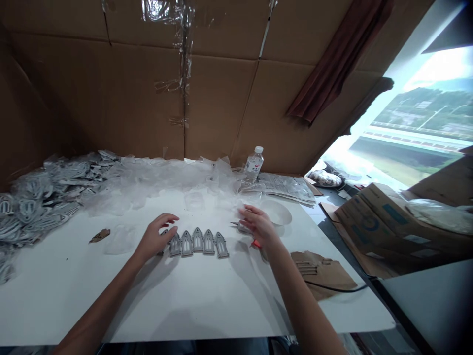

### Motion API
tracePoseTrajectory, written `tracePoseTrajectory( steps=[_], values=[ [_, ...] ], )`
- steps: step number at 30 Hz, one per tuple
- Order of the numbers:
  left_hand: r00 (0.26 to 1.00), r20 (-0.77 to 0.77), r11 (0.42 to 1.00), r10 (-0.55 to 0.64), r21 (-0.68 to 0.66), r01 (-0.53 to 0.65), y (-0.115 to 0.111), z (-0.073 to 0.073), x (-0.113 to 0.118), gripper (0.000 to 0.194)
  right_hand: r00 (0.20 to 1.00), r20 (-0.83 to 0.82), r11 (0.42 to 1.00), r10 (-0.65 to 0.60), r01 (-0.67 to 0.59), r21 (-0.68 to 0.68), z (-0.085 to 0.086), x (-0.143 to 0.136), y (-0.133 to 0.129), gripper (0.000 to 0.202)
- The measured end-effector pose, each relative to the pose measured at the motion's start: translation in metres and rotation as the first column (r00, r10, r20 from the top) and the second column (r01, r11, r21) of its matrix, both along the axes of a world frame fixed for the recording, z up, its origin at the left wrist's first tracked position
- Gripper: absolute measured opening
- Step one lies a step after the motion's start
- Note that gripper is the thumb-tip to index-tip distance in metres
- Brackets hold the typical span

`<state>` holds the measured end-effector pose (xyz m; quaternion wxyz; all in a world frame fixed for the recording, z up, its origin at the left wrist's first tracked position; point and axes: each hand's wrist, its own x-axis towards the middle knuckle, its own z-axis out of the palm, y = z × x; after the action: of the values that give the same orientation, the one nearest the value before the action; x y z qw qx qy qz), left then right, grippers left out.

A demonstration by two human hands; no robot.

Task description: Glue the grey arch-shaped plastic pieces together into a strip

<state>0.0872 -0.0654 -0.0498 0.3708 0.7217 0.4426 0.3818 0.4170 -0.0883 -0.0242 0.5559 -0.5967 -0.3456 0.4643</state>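
Several grey arch-shaped metal pieces [197,240] stand side by side in a row on the white table. My left hand [157,236] is at the left end of the row, its fingers curved and apart, the thumb by the leftmost pieces. To the right of the row, my right hand [258,227] hovers with spread fingers over a pointed tool [244,227] with a red part [255,243]; the hand partly hides it. Neither hand shows anything held.
Bagged grey pieces [40,192] are heaped at the left. Clear plastic bags [166,177] line the back, beside a water bottle [253,165]. Torn cardboard [325,276] with a black cable lies at the right. Cardboard boxes [377,227] stand beyond the table's right edge.
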Motion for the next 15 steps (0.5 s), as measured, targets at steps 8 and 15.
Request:
tracePoseTrajectory(
  steps=[8, 15],
  values=[
    [0.94, 0.293, 0.901, -0.175, -0.338, 0.273, -0.018, 0.0, 0.044, 0.052, 0.962, -0.126, 0.97, 0.241, -0.242, 0.001, -0.02, -0.103, -0.018, 0.042],
    [0.938, 0.332, 0.878, -0.097, -0.416, 0.238, -0.022, -0.004, 0.043, 0.048, 0.994, 0.054, 0.993, 0.093, -0.097, 0.07, -0.006, -0.073, -0.008, 0.047]
  ],
)
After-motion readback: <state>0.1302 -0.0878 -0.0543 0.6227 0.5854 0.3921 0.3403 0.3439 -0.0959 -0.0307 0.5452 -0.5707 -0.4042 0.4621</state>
